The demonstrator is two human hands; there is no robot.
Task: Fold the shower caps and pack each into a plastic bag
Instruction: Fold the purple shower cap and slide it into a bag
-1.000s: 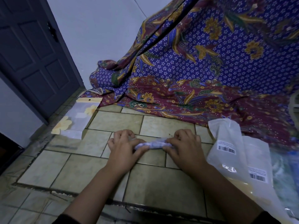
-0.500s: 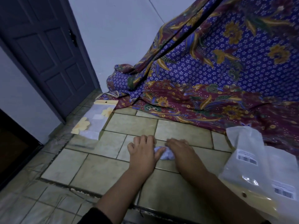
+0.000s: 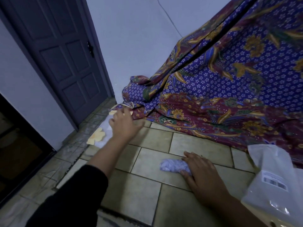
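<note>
A folded shower cap [image 3: 173,166], a small pale blue patterned bundle, lies on the tiled floor. My right hand [image 3: 200,172] rests on its right end, fingers laid over it and thumb against its near side. My left hand [image 3: 123,124] is stretched out to the far left with fingers spread and relaxed, hovering over a clear plastic bag [image 3: 100,136] printed with yellow flowers, partly hidden under the hand. It holds nothing.
A purple and maroon batik cloth [image 3: 229,95] drapes across the back and right. A stack of clear barcoded plastic bags [image 3: 275,185] lies at the right. A dark panelled door [image 3: 65,54] and a floor ledge [image 3: 73,153] are at the left.
My left hand let go of the folded cap and reached away to the far left over the flowered bag. My right hand stays on the cap. The view swung left.
</note>
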